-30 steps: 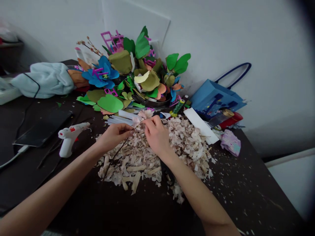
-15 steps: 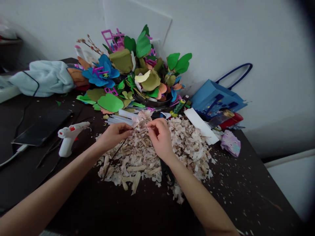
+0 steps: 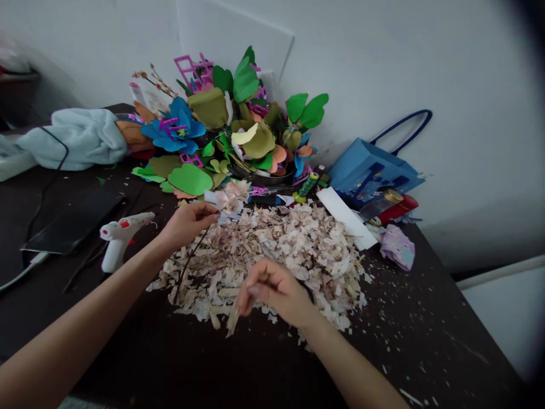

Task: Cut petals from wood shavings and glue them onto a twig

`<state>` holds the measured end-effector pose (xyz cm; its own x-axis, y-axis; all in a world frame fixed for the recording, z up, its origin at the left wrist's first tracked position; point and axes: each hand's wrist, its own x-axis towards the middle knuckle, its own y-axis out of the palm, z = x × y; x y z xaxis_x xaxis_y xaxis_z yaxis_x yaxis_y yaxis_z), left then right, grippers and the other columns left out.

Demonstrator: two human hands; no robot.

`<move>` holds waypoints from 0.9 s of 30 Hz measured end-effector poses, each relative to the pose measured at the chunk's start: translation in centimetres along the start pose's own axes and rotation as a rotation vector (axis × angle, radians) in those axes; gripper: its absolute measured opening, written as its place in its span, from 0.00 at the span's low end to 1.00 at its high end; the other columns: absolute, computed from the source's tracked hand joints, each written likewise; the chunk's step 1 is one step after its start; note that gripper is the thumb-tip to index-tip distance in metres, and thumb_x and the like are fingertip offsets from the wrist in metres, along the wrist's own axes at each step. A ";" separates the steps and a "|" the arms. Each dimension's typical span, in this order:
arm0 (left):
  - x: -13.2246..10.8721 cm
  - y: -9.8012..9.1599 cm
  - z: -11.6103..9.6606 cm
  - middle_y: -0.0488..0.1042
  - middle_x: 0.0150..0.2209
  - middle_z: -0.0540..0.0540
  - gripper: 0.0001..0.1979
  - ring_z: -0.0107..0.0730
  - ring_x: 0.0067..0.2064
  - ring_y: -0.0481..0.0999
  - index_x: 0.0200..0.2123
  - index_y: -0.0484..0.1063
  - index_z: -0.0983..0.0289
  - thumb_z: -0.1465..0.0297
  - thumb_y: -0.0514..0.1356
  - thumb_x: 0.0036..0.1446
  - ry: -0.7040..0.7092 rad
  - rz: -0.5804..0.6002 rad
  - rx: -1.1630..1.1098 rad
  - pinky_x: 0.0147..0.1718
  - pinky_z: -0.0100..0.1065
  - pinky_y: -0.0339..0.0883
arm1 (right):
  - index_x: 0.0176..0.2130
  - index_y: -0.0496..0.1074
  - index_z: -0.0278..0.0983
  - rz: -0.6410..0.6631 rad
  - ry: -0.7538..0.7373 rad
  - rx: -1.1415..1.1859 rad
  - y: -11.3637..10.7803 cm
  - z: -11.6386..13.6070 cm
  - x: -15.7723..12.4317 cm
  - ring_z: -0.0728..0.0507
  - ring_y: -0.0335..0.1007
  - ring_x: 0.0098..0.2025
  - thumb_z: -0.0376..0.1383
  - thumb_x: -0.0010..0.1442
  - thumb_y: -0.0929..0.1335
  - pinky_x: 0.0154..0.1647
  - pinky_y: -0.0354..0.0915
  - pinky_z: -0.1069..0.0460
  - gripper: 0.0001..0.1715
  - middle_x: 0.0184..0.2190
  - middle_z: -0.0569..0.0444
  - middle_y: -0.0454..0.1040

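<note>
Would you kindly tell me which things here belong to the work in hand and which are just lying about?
In hand: left hand pinching the shaving flower on its dark stem; right hand over the shavings pile.
Lying about: glue gun, paper flowers, blue bag, green thread spool, light blue cloth.

A pile of shavings [image 3: 298, 244] lies on the table [image 3: 426, 318]; a glue gun [image 3: 121, 236] to its left, paper flowers [image 3: 238, 125] behind it, a bag [image 3: 370, 170] behind to the right. The left hand [image 3: 187, 222], on a wire stem [image 3: 187, 264], is at the pile's far edge; the right hand [image 3: 275, 291] over its near edge.
</note>
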<state>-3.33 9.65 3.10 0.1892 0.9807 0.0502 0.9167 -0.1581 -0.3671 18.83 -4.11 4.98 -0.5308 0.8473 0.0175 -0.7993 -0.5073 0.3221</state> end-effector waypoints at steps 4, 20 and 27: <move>1.0 -1.0 -0.1 0.76 0.27 0.54 0.18 0.34 0.28 0.71 0.35 0.76 0.66 0.56 0.62 0.48 0.058 -0.105 0.193 0.27 0.31 0.61 | 0.36 0.66 0.36 0.138 0.160 0.095 0.9 -2.5 -2.0 0.47 0.76 0.30 0.47 0.60 0.70 0.31 0.70 0.52 0.18 0.28 0.53 0.76; 4.3 0.3 0.0 0.81 0.33 0.61 0.15 0.43 0.34 0.77 0.36 0.78 0.66 0.63 0.57 0.52 0.128 -0.112 0.614 0.32 0.33 0.63 | 0.35 0.66 0.35 -0.028 0.165 0.019 0.3 -5.4 -2.6 0.52 0.72 0.24 0.49 0.56 0.72 0.25 0.67 0.57 0.21 0.26 0.56 0.75; 5.4 0.4 1.0 0.82 0.34 0.60 0.15 0.43 0.34 0.78 0.35 0.78 0.66 0.64 0.56 0.51 0.108 -0.099 0.634 0.33 0.34 0.65 | 0.35 0.66 0.35 -0.033 0.162 0.030 0.1 -5.5 -2.6 0.52 0.72 0.24 0.48 0.56 0.72 0.25 0.67 0.57 0.20 0.26 0.56 0.75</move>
<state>-2.32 15.02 2.35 0.1790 0.9649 0.1924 0.5525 0.0632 -0.8311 18.62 -7.26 -0.29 -0.5444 0.8261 -0.1453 -0.8096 -0.4722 0.3486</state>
